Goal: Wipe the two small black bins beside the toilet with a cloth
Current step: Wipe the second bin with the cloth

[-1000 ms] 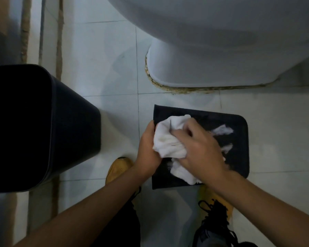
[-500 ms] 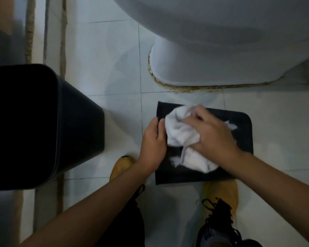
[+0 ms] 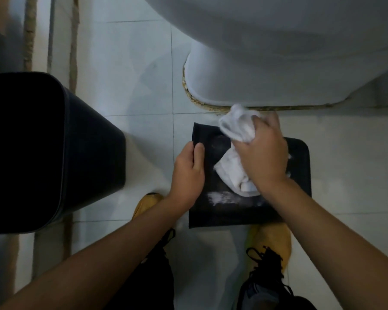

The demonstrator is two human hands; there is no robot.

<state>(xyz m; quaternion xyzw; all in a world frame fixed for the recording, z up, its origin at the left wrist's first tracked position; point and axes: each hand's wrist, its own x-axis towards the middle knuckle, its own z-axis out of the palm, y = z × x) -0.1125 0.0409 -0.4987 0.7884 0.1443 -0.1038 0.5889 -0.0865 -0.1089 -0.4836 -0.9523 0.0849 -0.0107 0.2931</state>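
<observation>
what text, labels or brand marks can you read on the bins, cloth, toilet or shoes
None can be read.
Bin under the cloth: only pale smears and a faint round mark, no letters.
Big bin: plain black.
Toilet: plain white.
Shoes: no visible logo.

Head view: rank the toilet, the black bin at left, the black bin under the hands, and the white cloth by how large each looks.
1. toilet, cut off by the frame.
2. black bin at left, also cropped, and nearer the camera, so its true size is unsure.
3. black bin under the hands.
4. white cloth, bunched in the right hand.
</observation>
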